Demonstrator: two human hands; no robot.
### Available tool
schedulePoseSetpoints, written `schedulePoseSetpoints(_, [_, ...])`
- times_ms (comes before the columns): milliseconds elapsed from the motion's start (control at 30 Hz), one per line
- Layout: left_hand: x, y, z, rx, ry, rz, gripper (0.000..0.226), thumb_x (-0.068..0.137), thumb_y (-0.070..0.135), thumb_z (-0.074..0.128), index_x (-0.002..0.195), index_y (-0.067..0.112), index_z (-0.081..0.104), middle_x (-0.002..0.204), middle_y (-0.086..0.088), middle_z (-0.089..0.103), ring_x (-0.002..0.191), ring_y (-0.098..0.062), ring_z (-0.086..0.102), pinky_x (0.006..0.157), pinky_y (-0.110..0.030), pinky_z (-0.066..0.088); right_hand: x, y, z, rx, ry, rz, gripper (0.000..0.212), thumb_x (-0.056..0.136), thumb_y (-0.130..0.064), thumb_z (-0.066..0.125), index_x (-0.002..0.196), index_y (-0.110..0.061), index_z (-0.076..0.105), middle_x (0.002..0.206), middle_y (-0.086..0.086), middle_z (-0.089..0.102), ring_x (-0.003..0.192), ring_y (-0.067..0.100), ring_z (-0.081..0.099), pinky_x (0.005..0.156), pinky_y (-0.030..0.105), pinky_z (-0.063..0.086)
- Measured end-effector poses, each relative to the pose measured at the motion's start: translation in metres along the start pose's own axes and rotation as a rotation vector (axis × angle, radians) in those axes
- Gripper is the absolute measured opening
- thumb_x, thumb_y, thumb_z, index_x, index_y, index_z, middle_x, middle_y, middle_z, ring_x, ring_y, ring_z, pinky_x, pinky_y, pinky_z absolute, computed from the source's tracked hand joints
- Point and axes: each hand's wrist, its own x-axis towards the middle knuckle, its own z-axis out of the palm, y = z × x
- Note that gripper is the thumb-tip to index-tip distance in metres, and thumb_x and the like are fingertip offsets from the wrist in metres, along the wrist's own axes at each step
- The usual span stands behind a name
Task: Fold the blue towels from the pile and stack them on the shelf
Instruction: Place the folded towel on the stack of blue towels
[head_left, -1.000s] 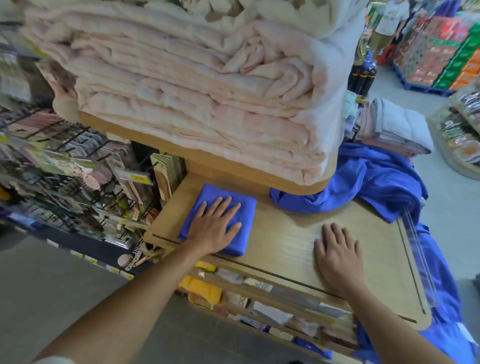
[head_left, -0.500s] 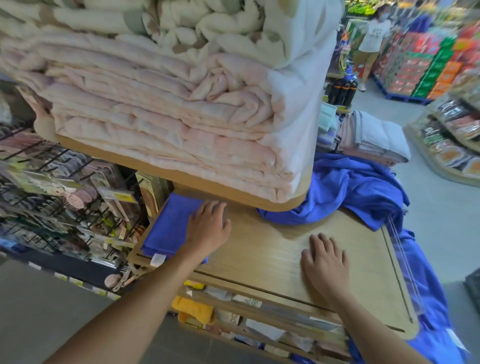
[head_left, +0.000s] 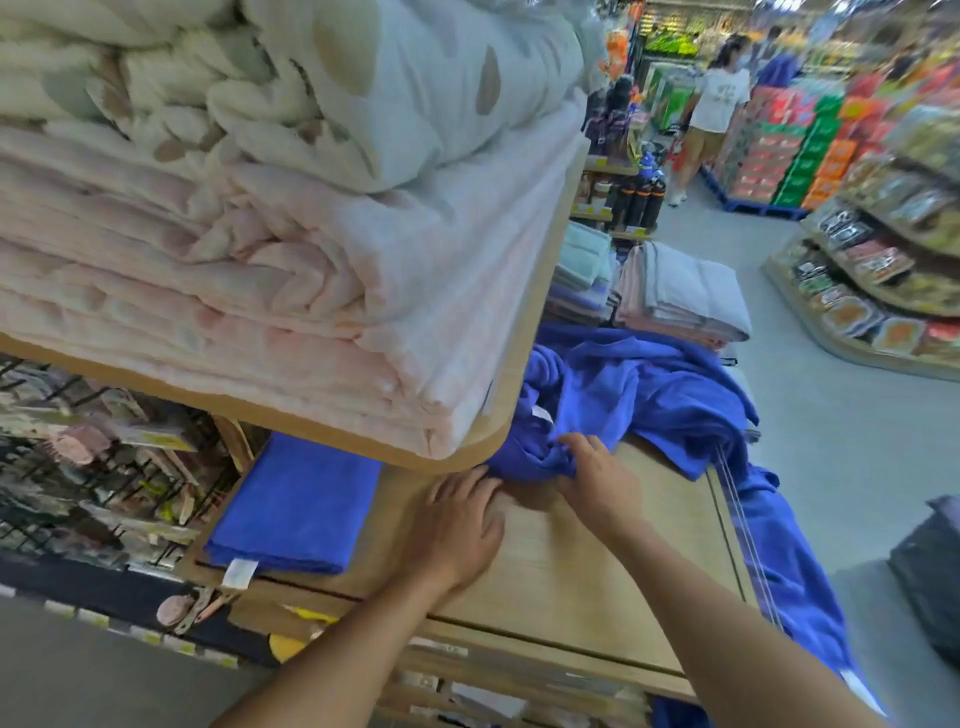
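While your left hand (head_left: 457, 525) lies flat on the wooden shelf (head_left: 597, 571) at the centre of the frame, its fingers straight and close together with the tips touching the near edge of the pile of blue towels (head_left: 644, 395), your right hand (head_left: 597, 480) sits just to the right of it. Its fingers are curled into a bunch of that blue cloth and grip it; you cannot see the thumb.

The pile lies crumpled right of centre on the far part of the shelf. It spills over the shelf's right edge and hangs down toward the lower right of the frame.

Your folded blue towel (head_left: 301, 509) lies flat at the left end of the same shelf, left of centre, with bare wood between it and your left hand. Its far end is tucked under the upper shelf board (head_left: 332, 434), and its white label (head_left: 238, 572) hangs over the front edge.

The upper board carries a stack of pink blankets (head_left: 234, 322) with a cream patterned blanket (head_left: 363, 93) on top, filling the upper left. Just behind the blue pile sits a stack of folded grey and pink towels (head_left: 680, 291). A person (head_left: 719, 104) stands in the aisle at the upper right.
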Motion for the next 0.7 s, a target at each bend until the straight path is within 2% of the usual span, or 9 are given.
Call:
schedulePoseSetpoints(67, [0.001, -0.001, -0.001, -0.177, -0.007, -0.082, 0.062, 0.082, 0.048, 0.054, 0.141, 0.026, 0.051, 0.149, 0.005, 0.047, 0.136, -0.018, 0.048, 0.113, -0.035, 0.036, -0.007, 0.000, 0.003, 0.103, 0.106, 0.067, 0.025, 0.087, -0.030, 0.065, 0.109, -0.028, 0.052, 0.108, -0.006, 0.061, 0.096, 0.027, 0.065, 0.065, 0.035, 0.041])
schedulePoseSetpoints(133, [-0.001, -0.004, -0.003, -0.377, -0.050, -0.176, 0.079, 0.081, 0.045, 0.056, 0.154, 0.025, 0.032, 0.158, 0.003, 0.035, 0.142, -0.019, 0.040, 0.116, -0.037, 0.037, -0.017, 0.000, -0.002, 0.155, 0.190, 0.033, 0.019, 0.090, -0.032, 0.066, 0.094, -0.027, 0.048, 0.092, -0.007, 0.056, 0.085, 0.026, 0.062, 0.061, 0.036, 0.039])
schedulePoseSetpoints(233, [0.000, -0.008, -0.010, -0.423, -0.055, -0.252, 0.095, 0.078, 0.044, 0.068, 0.157, 0.038, 0.016, 0.154, 0.011, 0.039, 0.127, -0.012, 0.049, 0.103, -0.036, 0.048, -0.040, -0.002, -0.022, 0.224, 0.314, -0.080, 0.018, 0.091, -0.028, 0.071, 0.090, -0.023, 0.054, 0.085, -0.007, 0.056, 0.075, 0.023, 0.061, 0.060, 0.039, 0.046])
schedulePoseSetpoints(300, [-0.002, -0.007, -0.014, -0.469, -0.050, -0.223, 0.085, 0.080, 0.041, 0.071, 0.153, 0.041, 0.028, 0.146, 0.021, 0.043, 0.123, -0.002, 0.049, 0.103, -0.025, 0.044, -0.064, -0.001, -0.038, 0.304, 0.383, -0.170, 0.014, 0.092, -0.027, 0.071, 0.090, -0.027, 0.057, 0.086, -0.011, 0.058, 0.075, 0.012, 0.062, 0.063, 0.029, 0.049])
schedulePoseSetpoints(367, [-0.007, -0.007, -0.018, -0.557, -0.005, -0.181, 0.053, 0.085, 0.027, 0.063, 0.136, 0.037, 0.053, 0.135, 0.021, 0.054, 0.122, -0.003, 0.056, 0.101, -0.019, 0.044, -0.097, 0.006, -0.049, 0.357, 0.412, -0.233, 0.011, 0.093, -0.029, 0.068, 0.097, -0.033, 0.058, 0.090, -0.017, 0.059, 0.081, 0.004, 0.063, 0.067, 0.017, 0.047])
schedulePoseSetpoints(467, [-0.017, -0.006, -0.019, -0.566, 0.039, -0.140, 0.044, 0.079, -0.004, 0.052, 0.103, 0.025, 0.074, 0.104, 0.012, 0.067, 0.099, -0.012, 0.067, 0.092, -0.022, 0.051, -0.151, 0.042, -0.044, 0.153, 0.246, -0.198, 0.022, 0.092, -0.025, 0.068, 0.110, -0.036, 0.061, 0.099, -0.021, 0.059, 0.084, 0.003, 0.063, 0.070, 0.022, 0.049])
schedulePoseSetpoints(567, [-0.023, 0.002, -0.023, -0.513, 0.039, -0.215, 0.038, 0.079, -0.004, 0.055, 0.089, 0.025, 0.078, 0.093, 0.014, 0.069, 0.094, -0.010, 0.064, 0.082, -0.010, 0.042, -0.184, 0.074, -0.032, -0.105, -0.096, 0.015, 0.044, 0.091, -0.017, 0.059, 0.131, -0.034, 0.060, 0.121, -0.016, 0.059, 0.107, 0.014, 0.064, 0.078, 0.026, 0.047])
schedulePoseSetpoints(633, [-0.025, 0.015, -0.024, -0.518, 0.007, -0.218, 0.031, 0.084, 0.002, 0.058, 0.089, 0.026, 0.078, 0.095, 0.011, 0.073, 0.094, -0.012, 0.064, 0.081, -0.017, 0.046, -0.189, 0.084, -0.028, -0.086, -0.138, 0.078, 0.051, 0.090, -0.015, 0.052, 0.138, -0.033, 0.057, 0.128, -0.015, 0.059, 0.109, 0.014, 0.062, 0.080, 0.024, 0.042])
schedulePoseSetpoints(700, [-0.026, 0.038, -0.024, -0.549, -0.118, -0.188, 0.027, 0.089, 0.012, 0.056, 0.098, 0.026, 0.078, 0.102, 0.010, 0.074, 0.097, -0.011, 0.065, 0.086, -0.026, 0.050, -0.187, 0.083, -0.024, 0.207, -0.117, 0.207, 0.046, 0.094, -0.020, 0.049, 0.137, -0.035, 0.055, 0.120, -0.013, 0.064, 0.101, 0.014, 0.065, 0.085, 0.030, 0.050])
